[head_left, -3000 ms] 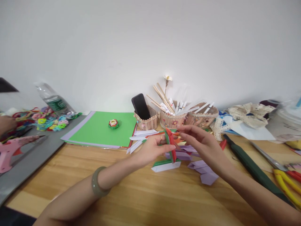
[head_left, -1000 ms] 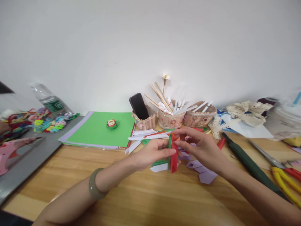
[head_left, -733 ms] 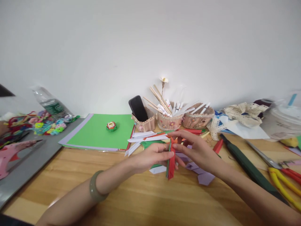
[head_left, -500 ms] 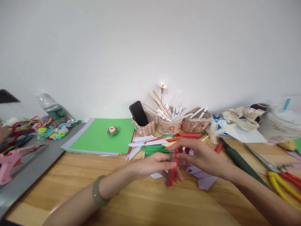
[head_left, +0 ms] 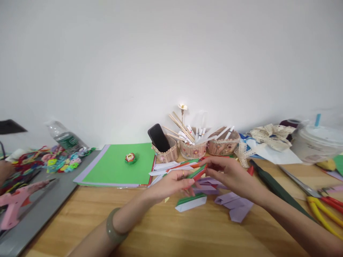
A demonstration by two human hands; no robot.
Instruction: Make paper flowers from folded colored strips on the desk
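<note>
Between my hands is a small stack of folded paper strips (head_left: 198, 174), red and green along its edges. My left hand (head_left: 175, 185) pinches its near end, with the thumb on top. At its far end, my right hand (head_left: 223, 173) grips it with thumb and fingers. A folded green and white paper piece (head_left: 191, 202) lies on the table just below my left hand. Folded purple paper pieces (head_left: 235, 205) rest under and beside my right hand. More white, red and orange folded pieces (head_left: 163, 166) lie behind my hands.
Green paper sheets (head_left: 115, 166) bear a small paper flower (head_left: 130, 158). Craft-stick baskets (head_left: 193, 150) hold a phone (head_left: 159, 138), pens and sticks. Scissors (head_left: 318, 203) and a dark green tool (head_left: 276, 187) lie right. A pink glue gun (head_left: 18, 201) lies left; another person's hand (head_left: 5, 173) shows there.
The paper stack has turned from upright to slanting, its green edge now showing. A green and white folded piece now shows on the table below my left hand. The view has shifted slightly.
</note>
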